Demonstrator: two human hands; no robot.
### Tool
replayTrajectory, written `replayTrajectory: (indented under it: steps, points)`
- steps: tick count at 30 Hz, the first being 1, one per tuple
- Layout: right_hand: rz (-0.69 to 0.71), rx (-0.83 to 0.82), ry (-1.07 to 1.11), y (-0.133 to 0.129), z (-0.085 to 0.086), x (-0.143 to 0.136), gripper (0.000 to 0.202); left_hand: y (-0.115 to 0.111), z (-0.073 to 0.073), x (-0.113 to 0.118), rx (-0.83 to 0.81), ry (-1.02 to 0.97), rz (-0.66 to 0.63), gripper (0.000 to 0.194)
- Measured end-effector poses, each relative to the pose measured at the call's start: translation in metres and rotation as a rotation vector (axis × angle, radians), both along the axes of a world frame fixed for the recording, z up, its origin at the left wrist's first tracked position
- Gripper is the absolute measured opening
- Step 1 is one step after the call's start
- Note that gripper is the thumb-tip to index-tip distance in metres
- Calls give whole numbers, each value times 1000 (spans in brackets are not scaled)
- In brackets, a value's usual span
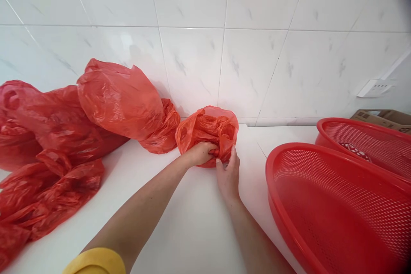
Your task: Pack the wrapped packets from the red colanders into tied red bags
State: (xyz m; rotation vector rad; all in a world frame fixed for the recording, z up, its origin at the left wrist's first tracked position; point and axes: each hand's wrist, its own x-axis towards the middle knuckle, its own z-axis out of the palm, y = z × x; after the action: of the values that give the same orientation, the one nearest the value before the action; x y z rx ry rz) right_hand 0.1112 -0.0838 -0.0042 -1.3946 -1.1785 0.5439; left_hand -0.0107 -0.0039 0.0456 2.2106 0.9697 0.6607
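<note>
A thin red plastic bag (205, 122) sits upright against the tiled wall, its mouth turned toward me and its film crumpled inside. My left hand (203, 153) reaches into the mouth with curled fingers closed on a fold of the red plastic. At the bag's right side, my right hand (230, 173) holds the film between its thumb and fingers. What lies deeper inside the bag is hidden by the folds.
Large, loosely filled red bags (118, 98) lean along the wall at left, with a crumpled red bag (64, 192) nearer me. At right stand a red perforated basket (272, 180) and another red basket (324, 126) behind it. A cardboard box (369, 115) is beyond them.
</note>
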Motion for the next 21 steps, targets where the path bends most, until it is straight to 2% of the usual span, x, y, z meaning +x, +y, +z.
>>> replayTrajectory:
  steps: [4, 7, 10, 14, 18, 21]
  points:
    - [-49, -82, 33, 4, 0, 6, 28, -3, 6, -13, -102, -183, 26, 6]
    - [-76, -117, 70, 5, 0, 8, 12, -6, 13, -25, -211, -365, 42, 4]
    - [-101, -131, 110, 4, 1, 8, 11, -6, 19, -32, -277, -617, 101, 13]
    - [-118, -137, 121, 4, 2, 10, 12, 5, 32, -38, -274, -984, 243, 18]
    - [-141, -140, 126, 4, 3, 11, 9, 15, 54, -49, -278, -1308, 391, 29]
    - [-157, -144, 156, 4, 3, 12, 8, 14, 73, -59, -298, -1444, 456, 32]
